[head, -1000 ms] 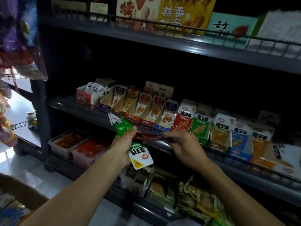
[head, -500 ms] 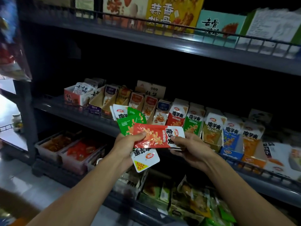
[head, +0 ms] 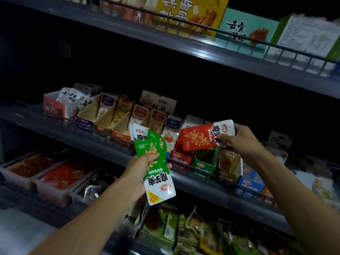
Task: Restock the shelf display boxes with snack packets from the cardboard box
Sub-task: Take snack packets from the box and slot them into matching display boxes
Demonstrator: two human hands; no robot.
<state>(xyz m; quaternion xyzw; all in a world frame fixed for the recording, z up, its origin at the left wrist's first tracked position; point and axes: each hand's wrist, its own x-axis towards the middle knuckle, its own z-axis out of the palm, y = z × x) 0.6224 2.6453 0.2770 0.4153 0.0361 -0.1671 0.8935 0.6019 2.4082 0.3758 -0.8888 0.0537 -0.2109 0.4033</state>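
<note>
Head view — right hand (head: pixel 241 138) pinching one red packet (head: pixel 204 135), left hand (head: pixel 141 162) gripping several.

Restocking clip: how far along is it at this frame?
Midway. Done: the left-hand display boxes already hold packets. In hand: the right hand pinches a red packet above the red display box. Left: the green packets gripped by the left hand still need shelving.

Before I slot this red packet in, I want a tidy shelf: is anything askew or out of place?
Nothing looks spilled or torn. One oddity: in the pink display box at the row's left end, a white packet lies tilted across the top, not upright like its neighbours. The left hand grips green packets; the right hand pinches the red packet.
</note>
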